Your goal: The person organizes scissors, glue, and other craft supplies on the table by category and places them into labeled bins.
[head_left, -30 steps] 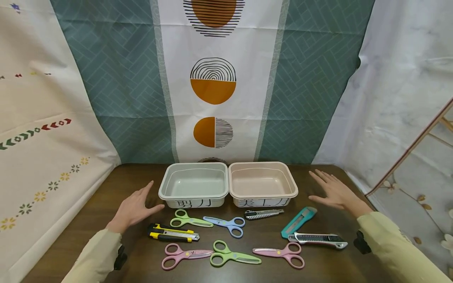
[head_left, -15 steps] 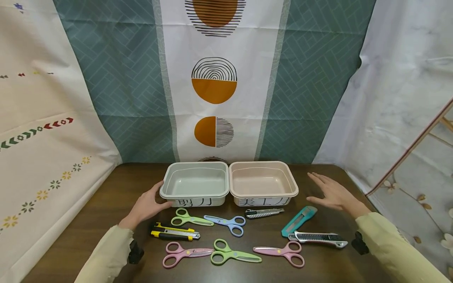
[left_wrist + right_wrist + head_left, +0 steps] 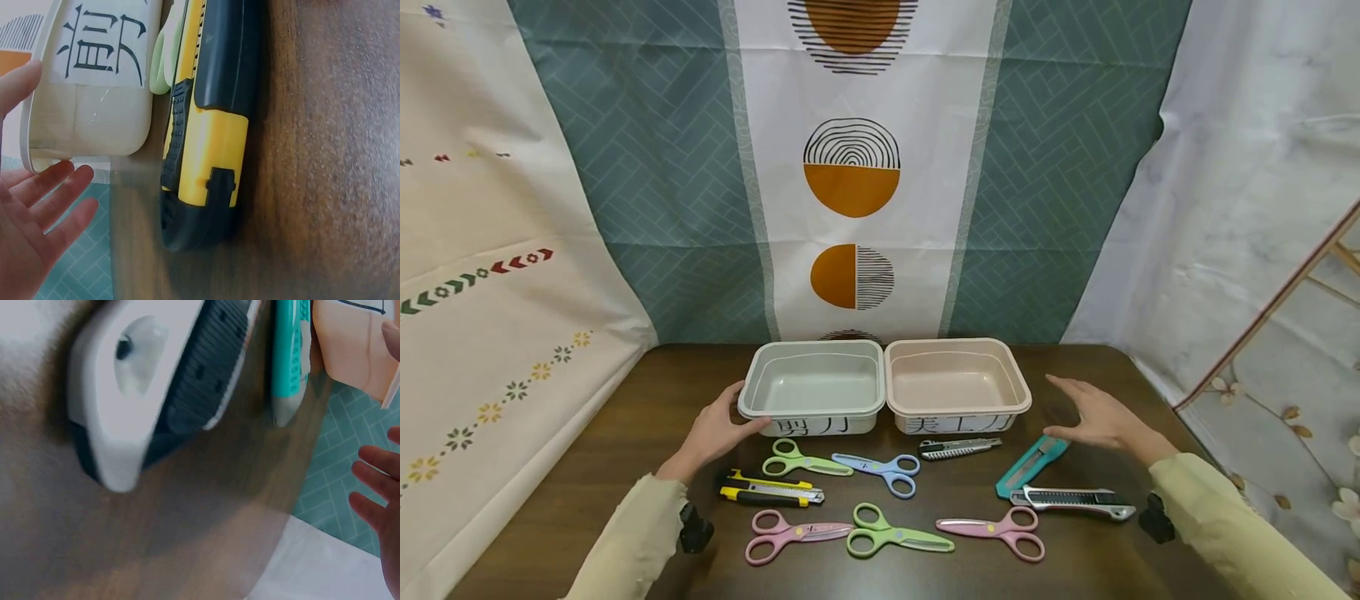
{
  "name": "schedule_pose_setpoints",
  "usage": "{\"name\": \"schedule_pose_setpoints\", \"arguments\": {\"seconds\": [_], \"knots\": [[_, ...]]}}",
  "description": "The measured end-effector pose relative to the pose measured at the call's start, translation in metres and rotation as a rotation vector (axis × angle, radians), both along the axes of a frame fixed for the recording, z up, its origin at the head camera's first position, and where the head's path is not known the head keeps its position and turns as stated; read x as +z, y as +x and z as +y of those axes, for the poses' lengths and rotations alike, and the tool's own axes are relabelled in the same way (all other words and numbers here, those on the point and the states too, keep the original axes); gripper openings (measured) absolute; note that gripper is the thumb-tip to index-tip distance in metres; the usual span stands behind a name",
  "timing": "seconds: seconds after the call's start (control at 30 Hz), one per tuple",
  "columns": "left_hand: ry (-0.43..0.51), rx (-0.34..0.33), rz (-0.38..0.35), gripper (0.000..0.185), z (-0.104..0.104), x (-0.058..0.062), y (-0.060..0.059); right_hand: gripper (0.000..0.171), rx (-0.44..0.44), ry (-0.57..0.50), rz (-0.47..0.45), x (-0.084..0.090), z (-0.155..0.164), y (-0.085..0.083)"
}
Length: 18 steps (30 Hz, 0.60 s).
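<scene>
grey tray (image 3: 811, 392) label (image 3: 103, 44), perhaps clearest wrist-side

We see the left hand (image 3: 718, 431) resting against the left wall of the grey-green tub (image 3: 812, 385), fingers straight. The right hand (image 3: 1097, 417) hovers open, just right of the pink tub (image 3: 956, 383), above the teal utility knife (image 3: 1032, 465). The two tubs stand side by side, touching, at the back of the dark wooden table (image 3: 647, 417). In front of them lie green scissors (image 3: 805, 460), blue scissors (image 3: 876, 471), a small grey knife (image 3: 958, 448), a yellow-and-black knife (image 3: 769, 492), a silver knife (image 3: 1071, 499), two pink scissors (image 3: 793, 533) and a second green pair (image 3: 895, 539)
</scene>
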<state>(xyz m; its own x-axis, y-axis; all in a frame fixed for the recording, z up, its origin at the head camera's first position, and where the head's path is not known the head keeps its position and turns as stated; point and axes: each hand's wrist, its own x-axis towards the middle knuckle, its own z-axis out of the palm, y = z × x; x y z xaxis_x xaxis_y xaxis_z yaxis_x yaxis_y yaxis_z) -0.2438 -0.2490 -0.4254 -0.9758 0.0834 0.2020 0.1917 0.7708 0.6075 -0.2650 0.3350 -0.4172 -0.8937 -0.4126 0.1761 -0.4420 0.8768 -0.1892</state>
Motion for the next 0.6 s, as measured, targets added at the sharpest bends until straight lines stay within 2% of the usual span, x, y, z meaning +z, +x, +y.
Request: {"name": "schedule_pose_setpoints", "arguments": {"seconds": [0.23,0.6], "knots": [[0.015,-0.004,-0.009,0.082,-0.001,0.001,0.001,0.089,0.006,-0.033,-0.02,-0.008,-0.003,0.005],[0.045,-0.014,-0.028,0.081,0.0,0.001,-0.001,0.081,0.069,-0.099,-0.025,-0.023,-0.004,0.014]]}}
